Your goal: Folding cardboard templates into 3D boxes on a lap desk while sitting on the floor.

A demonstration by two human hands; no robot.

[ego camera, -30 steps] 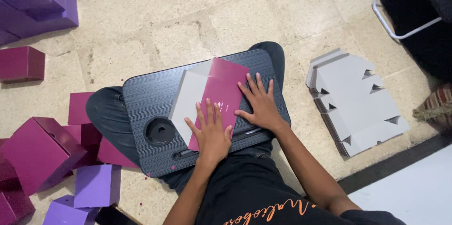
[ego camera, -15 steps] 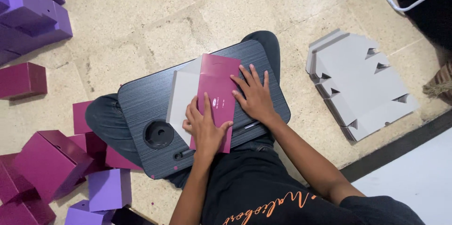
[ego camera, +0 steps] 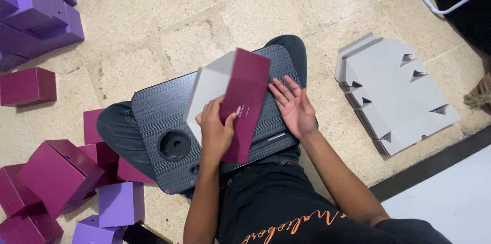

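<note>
**Folding a maroon box blank on a lap desk**

So the person is sitting cross-legged on the beige stone floor with a dark grey ridged lap desk across their knees. The left hand is gripping a flat maroon cardboard box blank with a grey inner side, thumb wrapped over one maroon panel and lifting it so it's tilting up off the desk. The grey flap of the blank is sticking out to the upper left, looking a bit blurred. The right hand is lying just beside the blank, open with fingers spread, palm down on the desk and not holding anything.

Off to the person's right, a stack of flat grey cardboard blanks is sitting on the floor, well apart from the desk. On the other side, finished maroon boxes and purple boxes are piling up around the left knee.
</note>
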